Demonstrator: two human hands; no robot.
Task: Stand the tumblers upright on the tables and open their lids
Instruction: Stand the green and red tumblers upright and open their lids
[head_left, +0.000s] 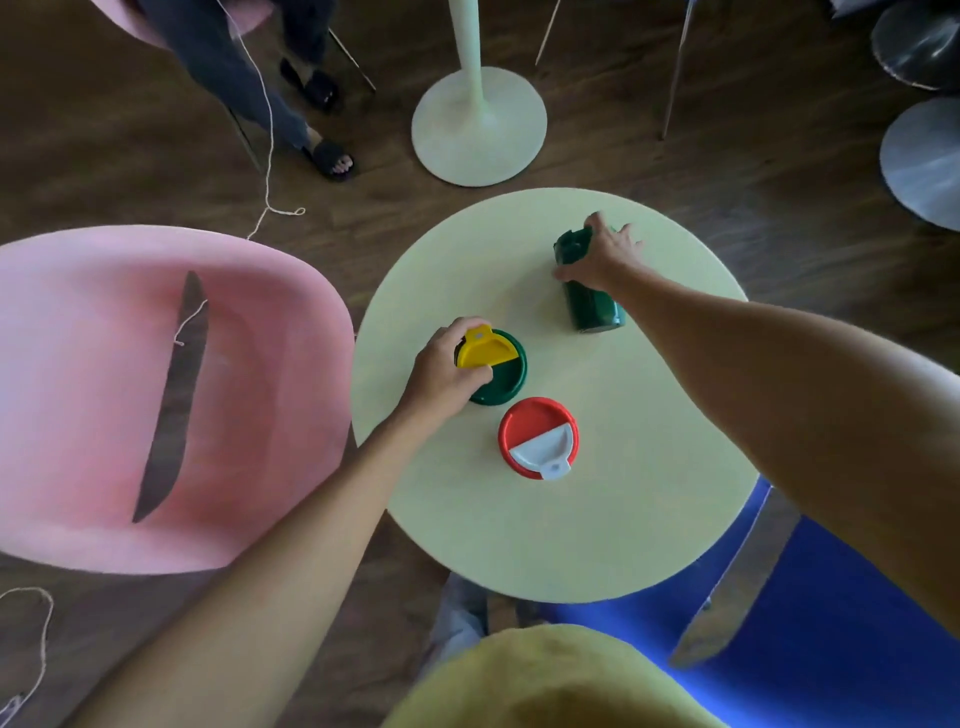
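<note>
**Round worktop: three tumblers, two hands engaged**

Pale green round worktop (597, 519), carrying three tumblers.

Item 1: dark green tumbler with yellow flip lid (493, 364), standing upright. The left hand (447, 374) is gripping it from its left side, fingers (467, 332) curling narrowly around the rim and yellow tab.

Item 2: red tumbler with white flip lid (539, 436), standing upright just beside the left hand's fingers, on the near side, untouched.

Item 3: all-dark-green tumbler (587, 291), lying on its side well to the right of the left hand. The right hand (602, 260) is resting over its far end, fingers (597, 223) wrapping the lid end.

Surroundings: pink moulded chair (156, 405) left; blue chair (831, 649) near right; dark wooden floor (675, 156).
</note>
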